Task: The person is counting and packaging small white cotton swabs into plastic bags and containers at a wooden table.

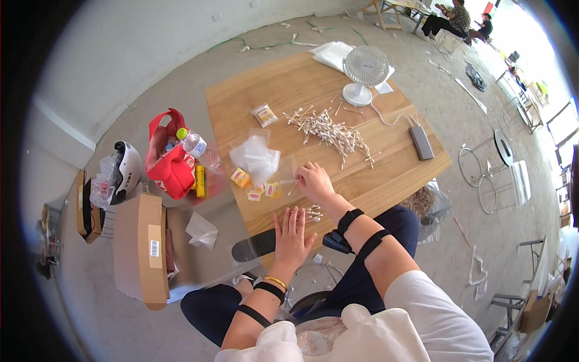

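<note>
My left hand [291, 239] lies flat near the table's front edge, fingers stretched out and slightly apart. Beside its fingertips is a small bunch of cotton swabs [314, 213], partly hidden by the hand. My right hand [315, 183] is a little farther off, its fingers curled together in a pinch; whatever sits between them is too small to make out. A pale, see-through strip shows by its fingertips. Beyond it spreads a big loose pile of cotton swabs [332, 131]. Clear plastic bags [256, 158] and small yellow-and-white labels [272, 190] lie left of my right hand.
A white fan [366, 67] stands at the far edge, wired to a grey power bank [421, 143]. A filled small packet [264, 114] lies on the wooden table [241, 90]. To the left are a red bag [172, 172], a bottle [196, 145] and a cardboard box [139, 250].
</note>
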### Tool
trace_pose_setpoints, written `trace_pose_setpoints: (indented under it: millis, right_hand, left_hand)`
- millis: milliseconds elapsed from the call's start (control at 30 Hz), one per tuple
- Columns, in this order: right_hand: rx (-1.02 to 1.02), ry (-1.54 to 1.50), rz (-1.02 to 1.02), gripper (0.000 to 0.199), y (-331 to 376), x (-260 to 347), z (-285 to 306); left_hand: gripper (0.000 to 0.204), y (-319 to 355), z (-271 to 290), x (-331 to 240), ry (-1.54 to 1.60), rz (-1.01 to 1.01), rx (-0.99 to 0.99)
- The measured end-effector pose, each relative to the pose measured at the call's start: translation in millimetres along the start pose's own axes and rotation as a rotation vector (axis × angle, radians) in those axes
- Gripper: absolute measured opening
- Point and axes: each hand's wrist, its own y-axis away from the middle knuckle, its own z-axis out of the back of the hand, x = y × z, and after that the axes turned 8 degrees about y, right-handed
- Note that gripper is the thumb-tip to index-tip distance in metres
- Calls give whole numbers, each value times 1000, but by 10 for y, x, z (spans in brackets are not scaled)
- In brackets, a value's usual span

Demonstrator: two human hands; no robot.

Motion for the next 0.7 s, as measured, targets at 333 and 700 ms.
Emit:
trace_pose_setpoints:
  millis: [333, 700]
  right_hand:
    - [-121, -34, 44, 13, -110, -5, -10]
    - [70, -170, 158, 8, 627, -125, 245]
  left_hand:
    - [78, -2, -10, -37, 4, 11, -16]
    - [82, 24, -29, 6, -26, -6, 11]
